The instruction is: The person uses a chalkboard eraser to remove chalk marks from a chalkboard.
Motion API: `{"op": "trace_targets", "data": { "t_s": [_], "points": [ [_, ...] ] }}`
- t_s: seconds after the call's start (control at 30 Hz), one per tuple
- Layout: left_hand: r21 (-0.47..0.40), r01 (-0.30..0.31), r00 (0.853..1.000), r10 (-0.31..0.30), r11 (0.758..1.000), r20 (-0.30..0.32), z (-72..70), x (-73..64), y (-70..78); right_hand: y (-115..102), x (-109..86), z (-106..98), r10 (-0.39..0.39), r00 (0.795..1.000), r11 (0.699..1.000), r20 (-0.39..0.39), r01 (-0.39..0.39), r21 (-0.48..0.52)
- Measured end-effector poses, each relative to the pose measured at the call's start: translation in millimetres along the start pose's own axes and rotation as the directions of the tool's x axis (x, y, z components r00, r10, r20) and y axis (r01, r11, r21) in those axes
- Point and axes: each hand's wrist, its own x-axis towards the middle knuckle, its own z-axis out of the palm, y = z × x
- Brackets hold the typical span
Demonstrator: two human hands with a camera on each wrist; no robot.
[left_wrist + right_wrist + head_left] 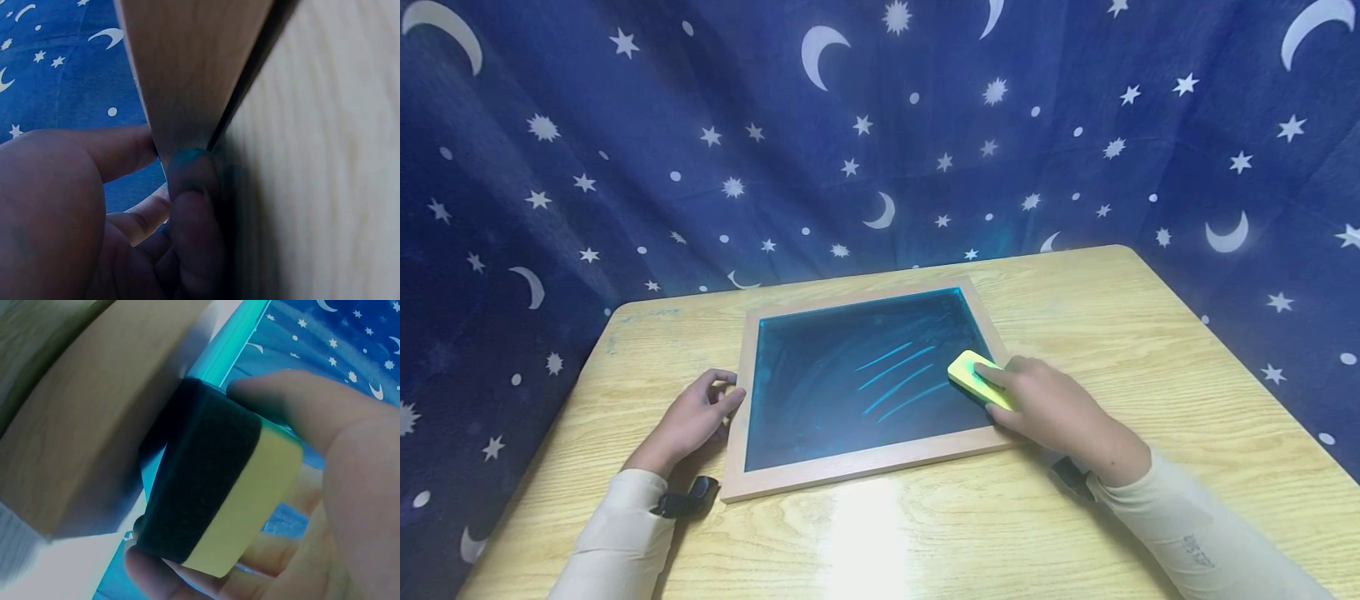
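Observation:
A chalkboard [820,392] in a light wooden frame [880,458] lies on the table, with several slanting blue chalk strokes [898,389] near its middle. My right hand [1052,408] grips a yellow and black chalkboard eraser [973,375] over the board's right side. In the right wrist view the eraser's black felt [200,475] faces the board beside the frame, with the thumb on one side and fingers on the other. At the board's left edge, my left hand [696,417] pinches the wooden frame [194,62] between thumb and fingers; a fingertip carries blue dust.
The wood-grain table [1150,375] extends on all sides of the board. Faint blue smudges [640,319] mark its far left corner. Behind it hangs a dark blue curtain [805,167] with moons and stars. A black wrist strap [688,497] sits on the left sleeve.

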Motion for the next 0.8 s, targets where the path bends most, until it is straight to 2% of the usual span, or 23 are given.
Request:
{"op": "trace_targets", "data": {
  "t_s": [0.37,0.8],
  "points": [
    [-0.007,-0.002,1.0,0.002,1.0,0.005,-0.3,-1.0,0.1,-10,-2.9,5,-0.078,0.997,0.995,-0.009,0.077,-0.056],
    [0.012,0.0,1.0,0.0,1.0,0.0,-0.2,-1.1,0.7,-28,-6.4,8,-0.167,0.984,0.985,-0.062,0.164,-0.047]
  ]
}}
